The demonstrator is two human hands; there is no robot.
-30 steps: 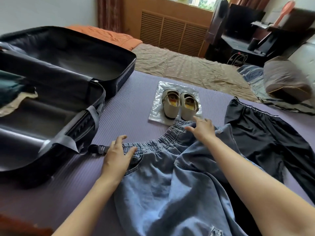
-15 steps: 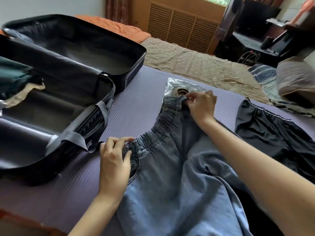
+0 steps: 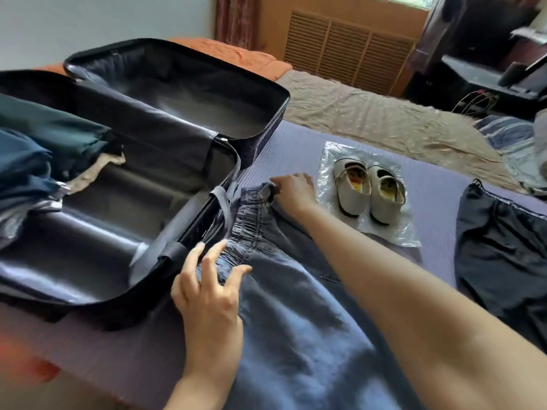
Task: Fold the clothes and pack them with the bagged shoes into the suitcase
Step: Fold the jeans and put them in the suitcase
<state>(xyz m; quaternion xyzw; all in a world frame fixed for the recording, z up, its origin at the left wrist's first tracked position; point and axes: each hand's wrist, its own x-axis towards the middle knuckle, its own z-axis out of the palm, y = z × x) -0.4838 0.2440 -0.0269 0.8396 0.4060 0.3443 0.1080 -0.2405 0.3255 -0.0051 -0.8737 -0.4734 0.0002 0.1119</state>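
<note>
Packing on the purple mat (image 3: 296, 143): the open suitcase (image 3: 88, 297) lies flat with both halves showing, and my blue denim trousers (image 3: 296, 306) are laid out just beside its near half, on the suitcase's right, the elastic waistband running along its rim. My left hand (image 3: 207, 294) sits at the waistband end closest to the suitcase's near corner, fingers spread wide and thumb held apart, the fingertips touching the gathered denim without gripping it. My right hand (image 3: 294, 192) is at the waistband's other end, farther along the suitcase's right side, fingers curled and pinching a bunched corner of the denim against the thumb. A grey strap (image 3: 220, 199) hangs over the suitcase's rim between my two hands. Inside the suitcase, folded dark clothes (image 3: 44, 149) fill the left end of the near half. The pale shoes (image 3: 367, 190) stand as a pair on their clear plastic bag (image 3: 393, 232), right of the suitcase and beyond the denim. Black trousers (image 3: 503, 255) lie well apart from the suitcase, farthest right.
</note>
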